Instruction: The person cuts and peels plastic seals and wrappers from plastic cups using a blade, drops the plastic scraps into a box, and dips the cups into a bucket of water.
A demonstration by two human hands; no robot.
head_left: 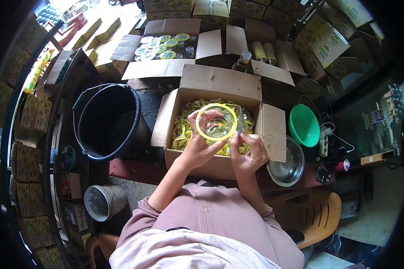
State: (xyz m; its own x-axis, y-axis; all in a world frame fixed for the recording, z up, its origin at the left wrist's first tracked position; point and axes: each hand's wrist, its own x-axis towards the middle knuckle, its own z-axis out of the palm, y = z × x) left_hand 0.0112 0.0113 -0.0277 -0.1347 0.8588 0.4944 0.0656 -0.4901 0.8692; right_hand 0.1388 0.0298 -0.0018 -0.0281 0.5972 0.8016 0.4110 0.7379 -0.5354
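Observation:
My left hand [197,147] is wrapped round a clear round container with a yellow rim [204,134], held tilted in front of my chest. Its fingers show through the clear wall, near some red and dark print. At the container's right side, my right hand [251,156] pinches the lower end of a thin greyish, see-through strip [240,120]. Whether that strip is stuck to the container I cannot tell. Directly beneath both hands, an open cardboard box [220,83] holds a heap of yellow and clear strips [182,134].
A large black bucket [137,119] stands left of the box. To the right are a green bowl [304,125], a metal bowl [285,166] and a power strip [323,144]. Behind, another carton contains jars with yellow lids [168,54], beside a dark bottle [242,62].

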